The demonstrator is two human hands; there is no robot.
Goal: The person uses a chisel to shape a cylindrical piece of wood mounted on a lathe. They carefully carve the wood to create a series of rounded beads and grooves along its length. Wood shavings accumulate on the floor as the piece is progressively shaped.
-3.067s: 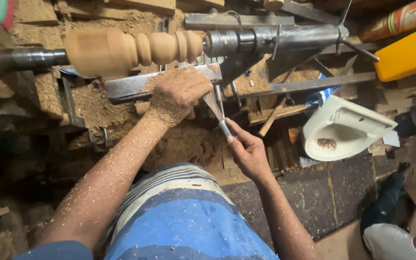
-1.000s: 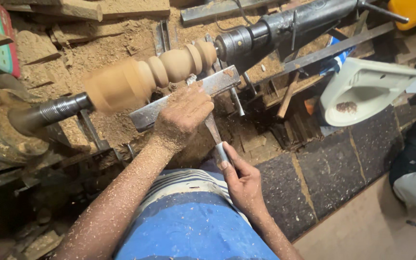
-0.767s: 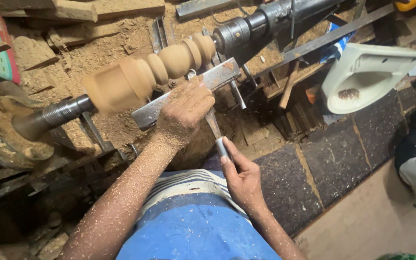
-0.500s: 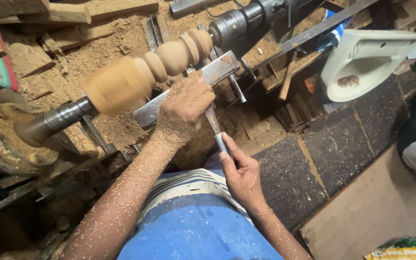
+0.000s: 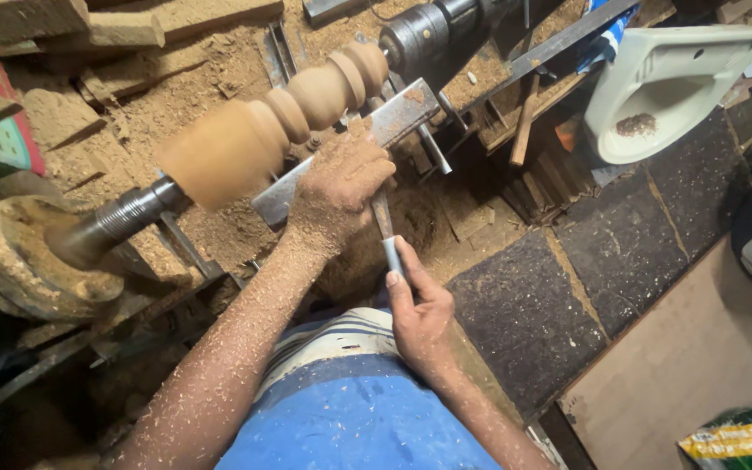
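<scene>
A turned wooden spindle [image 5: 263, 130] with a thick blurred body and several beads spins between a dark chuck [image 5: 415, 35] and a steel shaft [image 5: 115, 222]. Below it lies a flat metal tool rest [image 5: 393, 113]. My left hand [image 5: 337, 187], covered in sawdust, presses down on the blade of a metal chisel [image 5: 385, 228] at the rest. My right hand [image 5: 419, 313] grips the chisel's handle end close to my blue-clad body. The chisel tip is hidden under my left hand.
A white ceramic basin [image 5: 676, 83] with shavings in it sits at the upper right. Sawdust and wood offcuts [image 5: 115, 35] cover the lathe bed. A worn wooden pulley disc [image 5: 19, 261] is at the left. Dark stone slabs [image 5: 567, 287] lie to the right.
The view has tilted and shifted slightly, so the lathe now runs more diagonally. Both hands keep the same grip on the chisel against the spinning spindle.
</scene>
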